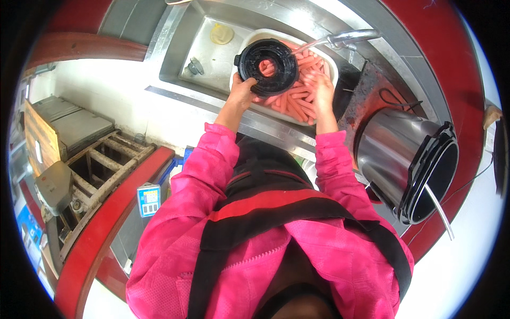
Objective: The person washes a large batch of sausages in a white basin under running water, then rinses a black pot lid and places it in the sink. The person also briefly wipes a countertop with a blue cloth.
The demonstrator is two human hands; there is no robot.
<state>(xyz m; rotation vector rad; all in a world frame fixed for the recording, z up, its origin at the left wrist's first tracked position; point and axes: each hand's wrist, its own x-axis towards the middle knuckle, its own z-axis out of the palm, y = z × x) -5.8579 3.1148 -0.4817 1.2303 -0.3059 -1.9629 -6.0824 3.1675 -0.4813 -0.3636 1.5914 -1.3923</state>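
Note:
My left hand point(241, 91) grips the lower left rim of a round black plastic lid-like part point(287, 63) with a hole in its middle. The part is held over a white plastic basin point(334, 75) filled with pink sausages point(293, 104), and some show through the hole. To its right, my right hand point(320, 85) is over the sausages, fingers spread and blurred, with nothing visible in it. Water runs from a metal faucet point(350, 36) towards the right edge of the black part.
The basin stands in a stainless steel sink point(171, 60). Left in the sink lie a yellowish round item point(221, 34) and a drain fitting point(194, 66). On the right, a steel pot point(392, 139) with a black rim lies tilted, a metal rod at its mouth. A blue-faced scale point(149, 200) is lower left.

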